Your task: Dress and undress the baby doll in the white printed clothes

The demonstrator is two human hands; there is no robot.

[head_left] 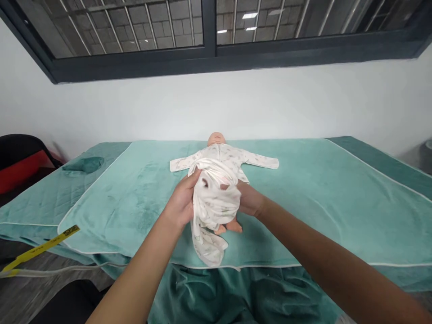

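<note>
Between both hands is a bunched white printed baby garment point(216, 198), with one tube-like end hanging down towards the bed's front edge. My left hand point(185, 195) grips its left side, thumb on top and fingers partly hidden behind the cloth. On the other side my right hand point(249, 198) is closed at the garment, its fingertips mostly covered by fabric. Behind it a baby doll point(216, 138) lies on its back, head towards the wall. A white printed top point(221, 152) covers its trunk, sleeves spread sideways. Its feet point(234, 226) show below the held garment.
The doll lies on a padded bed with a green velvet cover point(320, 202). A face hole point(84, 165) is at the left end. A yellow strip point(42, 248) and a pale cable point(67, 270) are at the lower left. Behind stands a wall with a barred window point(209, 58).
</note>
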